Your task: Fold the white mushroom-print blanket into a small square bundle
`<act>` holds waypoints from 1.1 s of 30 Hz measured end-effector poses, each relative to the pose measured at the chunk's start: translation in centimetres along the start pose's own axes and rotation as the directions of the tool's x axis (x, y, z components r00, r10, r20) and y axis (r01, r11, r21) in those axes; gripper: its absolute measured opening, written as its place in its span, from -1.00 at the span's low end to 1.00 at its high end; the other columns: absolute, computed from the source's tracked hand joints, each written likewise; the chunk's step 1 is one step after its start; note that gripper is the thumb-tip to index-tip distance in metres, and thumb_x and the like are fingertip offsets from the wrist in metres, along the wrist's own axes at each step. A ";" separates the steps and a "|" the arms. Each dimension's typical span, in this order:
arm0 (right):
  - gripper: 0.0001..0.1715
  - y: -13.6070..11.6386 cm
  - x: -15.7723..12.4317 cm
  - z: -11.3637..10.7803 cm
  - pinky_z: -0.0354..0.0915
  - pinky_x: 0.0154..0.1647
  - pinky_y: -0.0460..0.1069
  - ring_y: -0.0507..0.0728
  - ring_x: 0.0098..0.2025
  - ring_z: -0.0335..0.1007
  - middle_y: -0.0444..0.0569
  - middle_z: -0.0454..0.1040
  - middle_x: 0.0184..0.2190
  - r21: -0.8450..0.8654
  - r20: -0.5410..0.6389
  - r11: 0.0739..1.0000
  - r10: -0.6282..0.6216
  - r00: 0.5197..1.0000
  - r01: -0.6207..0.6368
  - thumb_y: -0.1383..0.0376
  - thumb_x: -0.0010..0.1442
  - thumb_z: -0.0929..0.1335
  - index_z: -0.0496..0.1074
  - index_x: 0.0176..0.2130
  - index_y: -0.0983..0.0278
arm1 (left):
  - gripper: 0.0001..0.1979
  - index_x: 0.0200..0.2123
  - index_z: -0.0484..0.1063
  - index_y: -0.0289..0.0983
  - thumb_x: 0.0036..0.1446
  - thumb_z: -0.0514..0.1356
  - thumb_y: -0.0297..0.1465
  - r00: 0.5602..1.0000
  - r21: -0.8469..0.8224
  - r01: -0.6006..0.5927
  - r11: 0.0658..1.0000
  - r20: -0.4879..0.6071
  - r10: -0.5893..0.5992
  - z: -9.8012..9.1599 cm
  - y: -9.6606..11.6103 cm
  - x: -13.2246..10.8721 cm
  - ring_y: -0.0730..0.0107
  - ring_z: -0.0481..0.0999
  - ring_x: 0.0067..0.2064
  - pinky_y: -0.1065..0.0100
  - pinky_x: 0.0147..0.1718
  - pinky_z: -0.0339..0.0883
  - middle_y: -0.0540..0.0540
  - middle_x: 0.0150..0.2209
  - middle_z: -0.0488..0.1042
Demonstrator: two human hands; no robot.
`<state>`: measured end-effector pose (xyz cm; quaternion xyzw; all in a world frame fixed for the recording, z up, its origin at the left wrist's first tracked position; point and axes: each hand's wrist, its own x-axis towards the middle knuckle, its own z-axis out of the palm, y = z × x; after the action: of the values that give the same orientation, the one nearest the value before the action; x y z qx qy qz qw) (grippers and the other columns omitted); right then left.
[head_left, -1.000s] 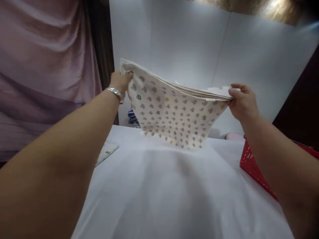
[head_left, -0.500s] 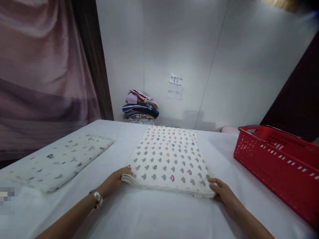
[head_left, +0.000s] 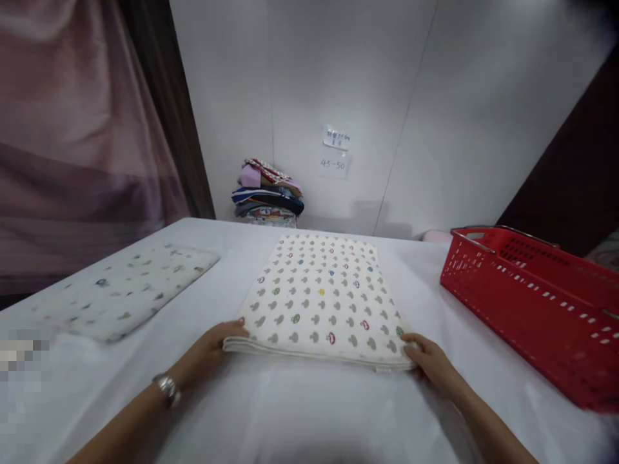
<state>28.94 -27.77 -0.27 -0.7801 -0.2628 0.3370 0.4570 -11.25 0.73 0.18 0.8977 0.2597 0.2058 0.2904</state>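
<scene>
A folded cream cloth with small mushroom prints (head_left: 322, 298) lies flat on the white table (head_left: 300, 412) in front of me. My left hand (head_left: 210, 348), with a silver watch on its wrist, pinches the cloth's near left corner. Over on the other side, my right hand (head_left: 430, 361) pinches the near right corner. Both hands rest on the table at the cloth's near edge.
A second folded printed cloth (head_left: 126, 290) lies on the table at the left. A red plastic basket (head_left: 527, 303) stands at the right. A stack of folded fabrics (head_left: 268, 193) sits by the white wall behind the table, under two paper notes (head_left: 335, 151). A pinkish curtain (head_left: 72, 142) hangs at left.
The cloth was held up in the air by both hands a second ago; it now lies flat on the table, and both hands have drawn it slightly toward me.
</scene>
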 end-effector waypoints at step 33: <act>-0.74 -3.1 -1.3 9.8 0.28 -0.18 0.05 0.14 -0.18 0.30 0.01 0.41 -0.22 -0.520 0.428 0.304 -0.716 0.551 0.798 0.30 0.22 0.22 0.46 -0.18 0.20 | -0.82 -0.27 0.48 -0.18 0.17 0.08 -0.33 0.986 0.205 -0.163 0.965 0.061 0.153 10.4 9.6 2.9 0.34 0.35 -0.19 0.26 -0.19 0.18 -0.04 -0.26 0.43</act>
<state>20.29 -22.07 -0.65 -0.6481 -0.7248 0.0079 0.2335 -0.25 -8.53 -0.87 0.9455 0.2009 0.1796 0.1827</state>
